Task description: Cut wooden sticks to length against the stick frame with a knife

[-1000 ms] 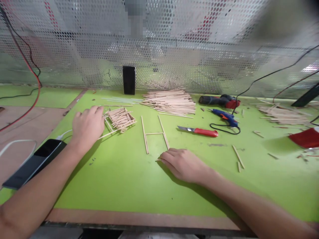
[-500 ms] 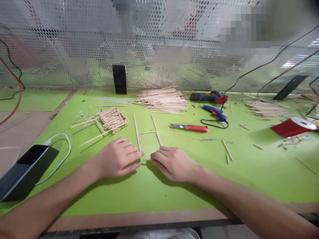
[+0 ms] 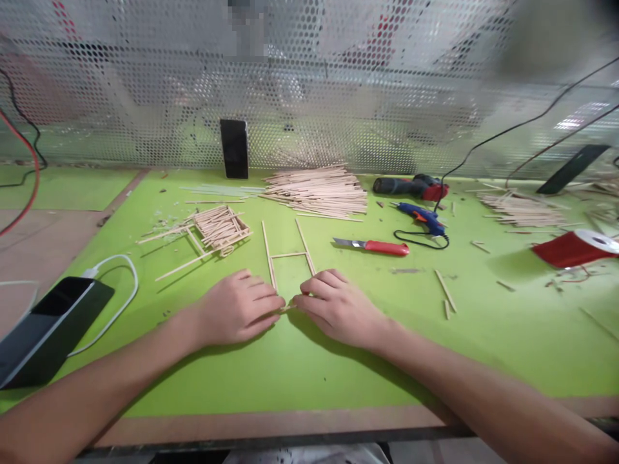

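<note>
On the green tabletop lies a ladder-like frame of thin wooden sticks (image 3: 289,255), two long rails joined by one crosspiece. Both hands are at its near end. My left hand (image 3: 242,306) is closed, its fingertips pressed at the end of the left rail and on a short wooden stick (image 3: 289,308). That stick spans the small gap between the hands. My right hand (image 3: 338,310) pinches the stick's other end beside the right rail, whose end its fingers hide. Left of the frame, a box-like stick structure (image 3: 220,229) holds loose sticks.
Behind the frame is a large pile of sticks (image 3: 319,193). To the right lie a red-handled knife (image 3: 384,247), a blue glue gun (image 3: 420,219), a power tool (image 3: 411,187) and a red spool (image 3: 570,249). One phone (image 3: 235,149) leans on the mesh; a dark device (image 3: 53,328) is at left.
My hands have come closer together at the frame's near end. The short stick, earlier held out from my right hand, now reaches my left fingertips. The view has shifted slightly.
</note>
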A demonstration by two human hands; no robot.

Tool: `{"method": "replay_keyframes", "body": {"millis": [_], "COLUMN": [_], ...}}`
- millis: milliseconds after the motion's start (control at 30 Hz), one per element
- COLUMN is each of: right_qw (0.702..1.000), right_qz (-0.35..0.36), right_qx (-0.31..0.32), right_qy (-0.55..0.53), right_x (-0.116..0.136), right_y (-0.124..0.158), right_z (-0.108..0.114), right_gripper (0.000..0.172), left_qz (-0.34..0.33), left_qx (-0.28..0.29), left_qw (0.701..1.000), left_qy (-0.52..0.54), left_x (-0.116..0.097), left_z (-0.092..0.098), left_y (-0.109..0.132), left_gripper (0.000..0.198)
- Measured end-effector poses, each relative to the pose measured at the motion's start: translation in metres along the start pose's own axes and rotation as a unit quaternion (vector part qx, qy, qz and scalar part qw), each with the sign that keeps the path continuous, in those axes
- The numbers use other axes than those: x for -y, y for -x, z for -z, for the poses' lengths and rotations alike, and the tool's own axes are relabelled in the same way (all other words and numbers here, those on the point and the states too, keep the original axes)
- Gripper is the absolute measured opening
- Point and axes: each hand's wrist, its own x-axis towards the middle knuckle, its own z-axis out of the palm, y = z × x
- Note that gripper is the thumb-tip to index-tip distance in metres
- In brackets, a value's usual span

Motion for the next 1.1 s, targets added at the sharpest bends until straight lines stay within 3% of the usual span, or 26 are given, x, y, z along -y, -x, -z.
{"method": "replay_keyframes", "body": {"millis": [100, 167, 300, 433, 667, 800, 900, 1100], "right_qw": [1.0, 1.0, 0.999, 0.997, 0.992, 0.991, 0.991, 0.991], "right_qz": [-0.007, -0.006, -0.017, -0.019, -0.013, -0.006, 0.006, 0.026], "right_qx": [0.002, 0.015, 0.036, 0.051, 0.069, 0.064, 0.072, 0.077], "right_qy": [0.01, 0.003, -0.025, -0.063, -0.107, -0.115, -0.117, -0.106], "right_x": [-0.002, -0.002, -0.002, -0.002, 0.003, 0.005, 0.005, 0.004], "right_y": [0.001, 0.001, 0.0, 0.0, 0.0, 0.0, 0.001, 0.003], "right_z": [0.0, 0.001, 0.003, 0.005, 0.007, 0.006, 0.005, 0.001], "right_gripper": [0.018, 0.02, 0.022, 0.022, 0.025, 0.026, 0.026, 0.03], "left_qz": [0.123, 0.157, 0.152, 0.093, -0.001, 0.047, 0.098, 0.113], "left_qx": [0.042, 0.055, 0.074, 0.083, 0.035, 0.004, 0.016, 0.026], "left_qw": [0.991, 0.986, 0.986, 0.992, 0.997, 0.998, 0.994, 0.991], "left_qy": [-0.012, -0.018, -0.007, 0.026, 0.066, 0.046, 0.036, 0.059], "left_x": [0.006, 0.012, 0.016, 0.011, 0.004, 0.004, 0.004, 0.004], "left_z": [-0.006, -0.009, -0.006, 0.0, 0.0, -0.004, -0.006, -0.01], "left_y": [0.003, 0.006, 0.008, 0.007, 0.004, 0.003, 0.002, 0.0], "left_gripper": [0.051, 0.06, 0.053, 0.039, 0.031, 0.027, 0.035, 0.042]}}
